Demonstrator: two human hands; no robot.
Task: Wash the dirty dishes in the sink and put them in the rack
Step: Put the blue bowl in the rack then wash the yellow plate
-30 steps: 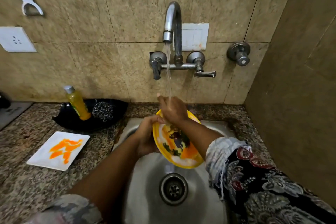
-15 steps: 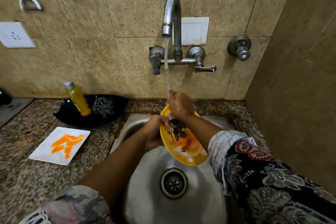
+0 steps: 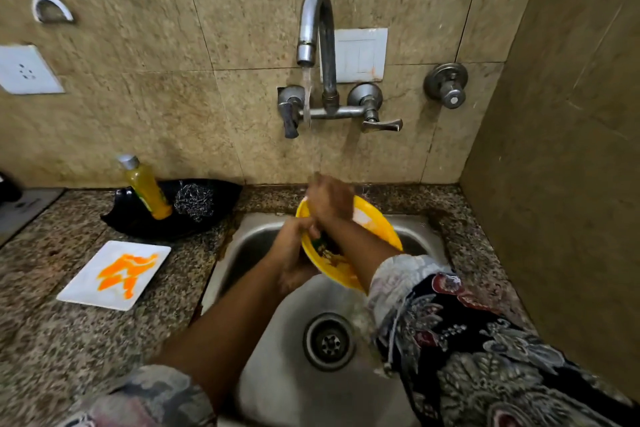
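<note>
While water runs from the tap [image 3: 313,28], the right hand [image 3: 329,199] has slid up the yellow plate [image 3: 375,224], fingers flat, rubbing; the left hand [image 3: 291,248] still grips its rim over the sink [image 3: 270,374]. Less food shows now, rinsing advances.
</note>
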